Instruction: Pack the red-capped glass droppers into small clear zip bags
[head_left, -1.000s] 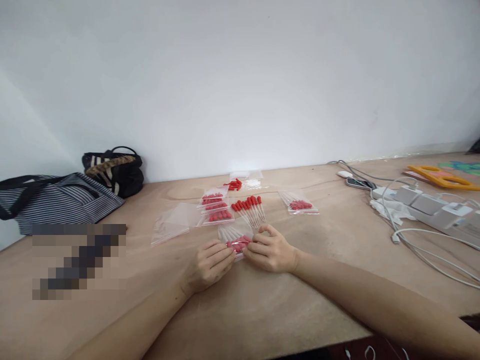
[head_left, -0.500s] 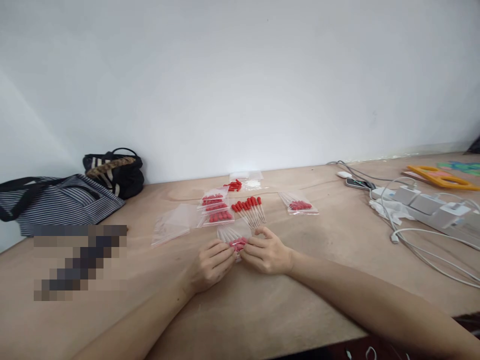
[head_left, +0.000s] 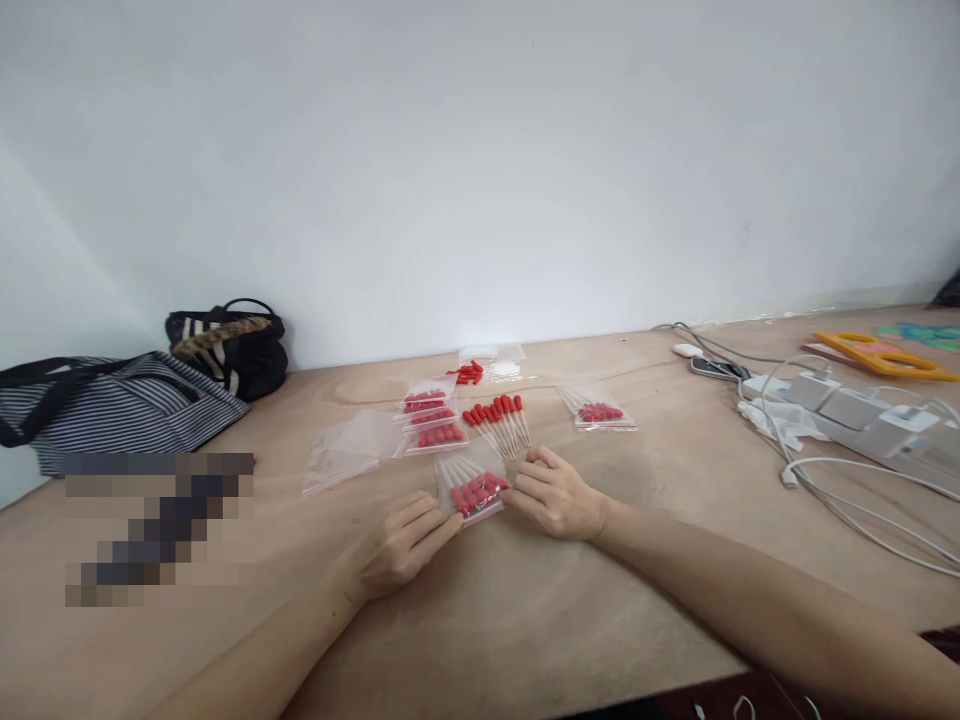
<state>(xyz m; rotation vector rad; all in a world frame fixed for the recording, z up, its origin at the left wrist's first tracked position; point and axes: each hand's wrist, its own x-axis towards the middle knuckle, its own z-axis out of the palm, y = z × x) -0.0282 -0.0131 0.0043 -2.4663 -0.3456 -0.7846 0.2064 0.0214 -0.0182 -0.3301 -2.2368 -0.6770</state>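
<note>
In front of me on the table lies a clear zip bag (head_left: 474, 490) with several red-bulbed droppers inside, bulbs toward me. The fingers of my left hand (head_left: 405, 540) pinch its lower left corner. At its right edge, my right hand (head_left: 551, 495) has curled fingers closed on the bag. Just beyond are loose droppers (head_left: 499, 412), fanned out with red bulbs pointing away. A pile of filled bags (head_left: 435, 435) lies to their left, and another filled bag (head_left: 598, 408) to their right.
Flat clear bags (head_left: 341, 450) lie left of the pile. Toward the wall are loose red bulbs (head_left: 469, 374) beside a clear pack (head_left: 499, 360). A striped bag (head_left: 135, 405) and a black bag (head_left: 255, 350) stand at left. White chargers and cables (head_left: 847, 400) spread over the right side.
My hands have moved apart along the bag's near end, left hand leftward and right hand rightward. More of the red bulbs inside the bag now show.
</note>
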